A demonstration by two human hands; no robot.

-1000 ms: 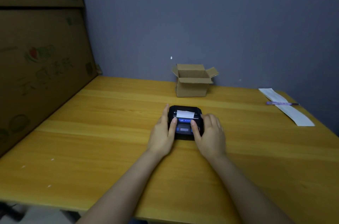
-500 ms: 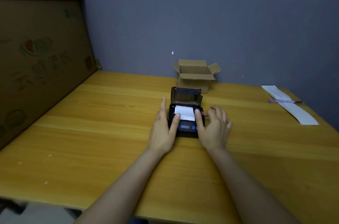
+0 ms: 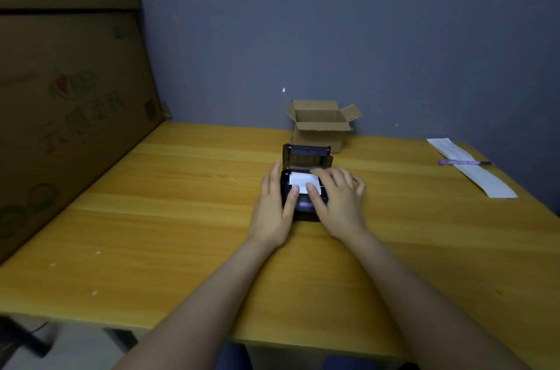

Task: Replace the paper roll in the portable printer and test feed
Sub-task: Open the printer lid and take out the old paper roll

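Observation:
A small black portable printer [image 3: 304, 208] sits in the middle of the wooden table [image 3: 181, 218]. Its lid [image 3: 306, 156] stands up and open at the back. A white paper roll [image 3: 303, 180] lies in the open bay. My left hand [image 3: 274, 209] holds the printer's left side, thumb resting on the paper's near edge. My right hand [image 3: 336, 200] lies over the right side, thumb on the paper's near edge and index finger reaching across the top of the roll.
An open small cardboard box [image 3: 319, 125] stands just behind the printer. A long white paper strip [image 3: 475, 171] with a purple pen [image 3: 463, 162] across it lies at the far right. Large cardboard boxes [image 3: 66, 102] wall off the left side.
The printer's lid went from closed to fully open. My right hand slid forward over the exposed paper roll, while my left hand stayed on the printer's left side.

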